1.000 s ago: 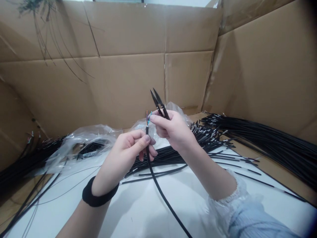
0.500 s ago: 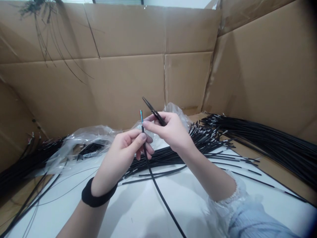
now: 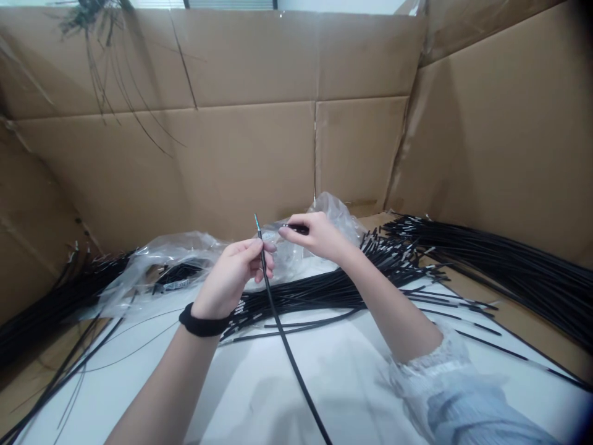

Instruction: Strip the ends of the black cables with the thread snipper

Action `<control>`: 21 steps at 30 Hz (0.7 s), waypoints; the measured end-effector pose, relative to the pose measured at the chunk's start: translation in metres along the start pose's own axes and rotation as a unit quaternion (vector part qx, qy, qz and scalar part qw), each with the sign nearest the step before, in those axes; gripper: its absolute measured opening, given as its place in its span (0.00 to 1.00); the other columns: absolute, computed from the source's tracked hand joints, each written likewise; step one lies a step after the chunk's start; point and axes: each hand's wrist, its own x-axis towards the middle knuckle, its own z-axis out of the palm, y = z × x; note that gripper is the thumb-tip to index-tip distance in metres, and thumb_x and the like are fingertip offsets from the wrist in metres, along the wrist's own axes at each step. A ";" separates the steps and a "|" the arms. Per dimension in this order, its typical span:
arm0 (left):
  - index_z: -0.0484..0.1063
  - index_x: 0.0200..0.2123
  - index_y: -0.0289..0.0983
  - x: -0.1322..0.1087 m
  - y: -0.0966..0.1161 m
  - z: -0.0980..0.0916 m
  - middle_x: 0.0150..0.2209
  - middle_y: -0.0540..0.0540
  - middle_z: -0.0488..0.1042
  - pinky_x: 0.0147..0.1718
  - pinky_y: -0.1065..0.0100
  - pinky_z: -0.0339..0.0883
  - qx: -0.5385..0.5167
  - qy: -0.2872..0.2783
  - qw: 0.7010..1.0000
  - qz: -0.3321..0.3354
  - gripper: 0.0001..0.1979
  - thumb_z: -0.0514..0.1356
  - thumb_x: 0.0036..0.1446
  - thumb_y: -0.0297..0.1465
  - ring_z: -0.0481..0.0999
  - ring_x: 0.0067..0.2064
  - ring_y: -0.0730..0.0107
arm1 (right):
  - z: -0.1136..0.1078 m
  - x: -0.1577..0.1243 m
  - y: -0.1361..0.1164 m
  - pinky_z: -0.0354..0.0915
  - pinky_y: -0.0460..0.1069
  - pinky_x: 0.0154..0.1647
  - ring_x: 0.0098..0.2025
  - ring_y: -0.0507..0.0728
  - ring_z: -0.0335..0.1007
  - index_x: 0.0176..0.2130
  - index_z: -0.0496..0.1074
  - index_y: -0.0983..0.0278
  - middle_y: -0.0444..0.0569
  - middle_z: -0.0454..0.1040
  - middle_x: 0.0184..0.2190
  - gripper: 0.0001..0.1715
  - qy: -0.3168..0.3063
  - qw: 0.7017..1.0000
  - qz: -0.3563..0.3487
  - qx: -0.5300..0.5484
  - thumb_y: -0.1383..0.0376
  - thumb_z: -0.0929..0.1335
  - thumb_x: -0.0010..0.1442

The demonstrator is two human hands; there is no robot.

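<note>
My left hand is closed around a black cable just under its top end. From that end stick out thin coloured inner wires, bluish at the tip. The cable runs down to the bottom edge of the view. To the right, apart from the cable, my right hand is closed on dark tweezers. Their grip shows between thumb and fingers, but the tips are hard to make out now.
Behind my hands lies a pile of cut black cables on the white tabletop. Clear plastic bags stand behind it. More cable bundles lie at the right and left. Cardboard walls surround the table; thin strands hang upper left.
My right hand has moved away from the wire end, and the tweezers have turned from pointing up-left to lying flatter. My left hand has shifted slightly left with the cable.
</note>
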 end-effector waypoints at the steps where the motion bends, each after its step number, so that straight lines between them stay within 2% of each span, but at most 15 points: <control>1: 0.69 0.31 0.32 0.003 -0.002 -0.002 0.21 0.49 0.68 0.19 0.75 0.55 -0.007 0.001 1.000 -0.008 0.10 0.54 0.56 0.33 0.67 0.22 0.77 | 0.004 0.001 0.006 0.48 0.44 0.26 0.23 0.47 0.52 0.24 0.67 0.68 0.42 0.62 0.20 0.22 -0.009 1.000 0.005 -0.012 0.53 0.62 0.58; 4: 0.69 0.31 0.32 0.009 -0.009 -0.007 0.21 0.49 0.68 0.19 0.76 0.55 -0.026 0.000 0.999 -0.029 0.09 0.54 0.56 0.33 0.66 0.22 0.78 | 0.014 0.004 0.015 0.48 0.45 0.26 0.23 0.47 0.53 0.24 0.68 0.68 0.43 0.63 0.20 0.23 -0.021 0.999 0.018 -0.044 0.52 0.62 0.57; 9: 0.69 0.31 0.32 0.017 -0.019 -0.010 0.21 0.50 0.66 0.18 0.77 0.54 -0.065 -0.008 0.996 -0.061 0.09 0.54 0.56 0.32 0.66 0.21 0.79 | 0.025 0.004 0.017 0.46 0.44 0.26 0.23 0.47 0.52 0.26 0.70 0.67 0.44 0.66 0.21 0.21 -0.014 0.995 0.023 -0.094 0.53 0.63 0.57; 16: 0.68 0.31 0.32 0.032 -0.037 -0.015 0.20 0.52 0.61 0.17 0.79 0.54 -0.104 0.011 0.988 -0.113 0.07 0.53 0.56 0.29 0.61 0.19 0.82 | 0.046 0.005 0.034 0.45 0.44 0.25 0.21 0.46 0.51 0.22 0.70 0.68 0.43 0.65 0.18 0.22 -0.024 0.994 0.032 -0.097 0.54 0.63 0.57; 21: 0.68 0.33 0.31 0.041 -0.052 -0.022 0.18 0.54 0.57 0.14 0.78 0.46 -0.076 0.018 0.990 -0.118 0.08 0.54 0.53 0.30 0.58 0.17 0.82 | 0.063 0.004 0.047 0.45 0.44 0.24 0.21 0.46 0.51 0.22 0.70 0.68 0.44 0.65 0.18 0.19 -0.023 0.993 0.060 -0.104 0.58 0.64 0.57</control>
